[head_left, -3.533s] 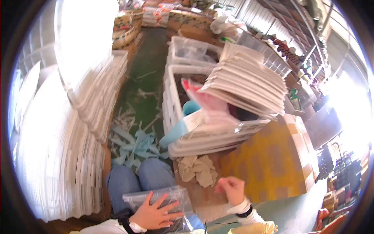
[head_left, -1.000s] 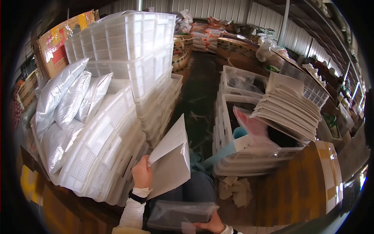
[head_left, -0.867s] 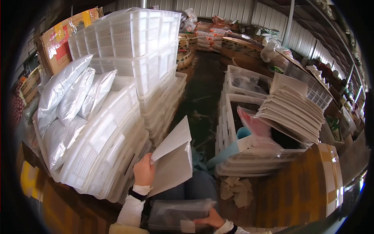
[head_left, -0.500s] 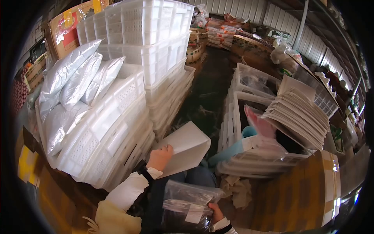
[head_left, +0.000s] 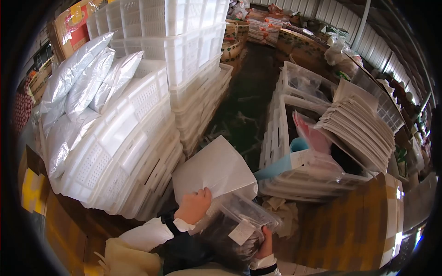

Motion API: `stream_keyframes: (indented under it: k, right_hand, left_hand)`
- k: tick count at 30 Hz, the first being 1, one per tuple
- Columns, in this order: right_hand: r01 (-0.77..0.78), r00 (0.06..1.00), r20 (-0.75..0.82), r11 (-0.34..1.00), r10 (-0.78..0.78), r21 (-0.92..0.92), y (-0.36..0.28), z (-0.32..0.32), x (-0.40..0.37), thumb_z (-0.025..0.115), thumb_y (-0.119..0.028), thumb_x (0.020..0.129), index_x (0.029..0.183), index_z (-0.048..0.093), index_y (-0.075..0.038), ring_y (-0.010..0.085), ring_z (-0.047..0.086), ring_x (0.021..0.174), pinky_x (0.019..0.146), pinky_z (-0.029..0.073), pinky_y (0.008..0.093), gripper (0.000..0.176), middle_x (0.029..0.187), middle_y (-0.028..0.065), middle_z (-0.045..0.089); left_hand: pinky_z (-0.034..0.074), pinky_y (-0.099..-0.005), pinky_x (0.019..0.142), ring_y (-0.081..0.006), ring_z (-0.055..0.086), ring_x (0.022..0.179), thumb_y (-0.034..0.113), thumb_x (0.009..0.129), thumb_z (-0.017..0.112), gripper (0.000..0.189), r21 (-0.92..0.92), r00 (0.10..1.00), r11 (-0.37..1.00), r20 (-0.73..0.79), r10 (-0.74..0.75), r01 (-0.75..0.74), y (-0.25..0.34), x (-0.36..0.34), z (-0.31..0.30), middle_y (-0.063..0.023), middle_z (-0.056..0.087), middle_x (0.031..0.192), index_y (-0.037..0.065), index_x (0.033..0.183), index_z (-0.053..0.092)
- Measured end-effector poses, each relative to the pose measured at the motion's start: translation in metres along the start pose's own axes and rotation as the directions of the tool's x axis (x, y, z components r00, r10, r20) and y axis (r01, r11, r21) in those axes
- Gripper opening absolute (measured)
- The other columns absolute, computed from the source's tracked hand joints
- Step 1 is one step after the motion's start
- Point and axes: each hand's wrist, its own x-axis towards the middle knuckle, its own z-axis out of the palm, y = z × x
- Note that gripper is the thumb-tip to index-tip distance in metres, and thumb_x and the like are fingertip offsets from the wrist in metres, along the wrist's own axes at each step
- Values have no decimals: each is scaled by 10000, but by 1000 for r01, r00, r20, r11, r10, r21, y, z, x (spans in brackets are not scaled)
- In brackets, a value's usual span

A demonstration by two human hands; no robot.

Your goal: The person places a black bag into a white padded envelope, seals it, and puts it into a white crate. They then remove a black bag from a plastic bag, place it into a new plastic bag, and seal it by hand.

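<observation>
My left hand is closed on the edge of a white padded envelope, which stands tilted over my lap with its mouth toward me. In my right hand is a clear plastic bag with dark contents and a small white label on its front. The bag's upper end is right at the envelope's lower edge and overlaps it in this view. The right thumb lies on the front of the bag; the other fingers are hidden behind it.
Stacked white plastic crates rise on the left, with silver bags on top. Crates on the right carry a pile of white envelopes and pink plastic. Taped cardboard boxes flank me. A dark aisle runs between.
The envelope has turned more upright and its face shows wider. The plastic bag has moved up and right, closer to the envelope. The view has shifted slightly.
</observation>
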Motion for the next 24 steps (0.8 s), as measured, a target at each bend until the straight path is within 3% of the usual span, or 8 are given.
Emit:
stream_keyframes:
  k: [10, 14, 15, 16, 17, 18, 20, 24]
  right_hand:
    - [4, 999, 39, 991, -10, 133, 22, 45, 18, 535, -382, 878, 1173, 540, -69, 259, 545, 1072, 934, 422, 401, 430, 1143, 86, 594]
    - [-58, 998, -8, 998, 58, 9, 36, 19, 27, 567, -199, 877, 1168, 538, -29, 258, 548, 1053, 918, 424, 394, 339, 1138, 100, 590]
    - [-83, 997, 0, 997, 83, 8, 28, 25, 23, 573, -125, 865, 1158, 540, -9, 254, 549, 1051, 922, 418, 392, 317, 1132, 106, 592]
    - [-95, 995, 11, 995, 95, -35, 24, 25, 26, 561, -148, 872, 1174, 529, -15, 261, 544, 1060, 933, 411, 399, 331, 1142, 105, 588]
    - [-108, 994, 16, 991, 109, -76, 23, 21, 26, 549, -172, 880, 1190, 519, -21, 268, 540, 1069, 943, 404, 407, 346, 1153, 103, 585]
    - [-122, 992, 17, 986, 125, -117, 23, 17, 24, 537, -195, 887, 1206, 508, -27, 276, 535, 1078, 953, 397, 414, 362, 1164, 102, 581]
    - [-126, 990, 45, 986, 132, -107, 25, 7, 26, 530, -178, 879, 1211, 501, -15, 280, 518, 1110, 973, 384, 421, 371, 1183, 117, 570]
    - [-190, 974, 118, 981, 194, -41, 26, -2, 32, 532, -185, 867, 1224, 489, -9, 294, 503, 1137, 992, 366, 442, 399, 1210, 128, 555]
  left_hand:
    - [477, -372, 570, -286, 546, 740, 87, 614, 634, 165, -281, 921, 913, -173, -350, 294, -4, -41, -1, -97, 508, 769, 65, 732, 522]
    - [445, -354, 655, -293, 519, 778, 116, 656, 700, 218, -555, 916, 817, -227, -331, 158, 10, -49, -11, -94, 514, 813, 59, 803, 550]
    - [429, -351, 711, -291, 509, 838, 129, 669, 714, 264, -611, 840, 756, -263, -475, 237, 6, -53, -7, -104, 517, 846, 59, 864, 550]
    - [413, -348, 767, -289, 500, 897, 142, 681, 727, 311, -669, 742, 680, -285, -607, 300, 1, -62, 0, -114, 520, 880, 60, 924, 551]
    - [367, -355, 904, -289, 452, 1078, 170, 767, 689, 382, -877, 500, 245, -7, -866, 413, -4, -78, 33, -124, 538, 1015, 38, 1084, 520]
    - [329, -353, 976, -260, 428, 1155, 211, 834, 651, 471, -890, 323, -279, 399, -858, 360, -15, -79, 38, -105, 528, 1142, 10, 1215, 460]
    - [310, -330, 1009, -219, 429, 1173, 233, 869, 620, 467, -567, 568, -815, 711, -415, 115, -29, -74, 32, -89, 523, 1186, -12, 1233, 460]
    - [361, -314, 947, -185, 474, 1100, 264, 856, 630, 478, -703, 732, -691, 558, -390, 168, -19, -56, 46, -91, 510, 1202, 30, 1236, 459]
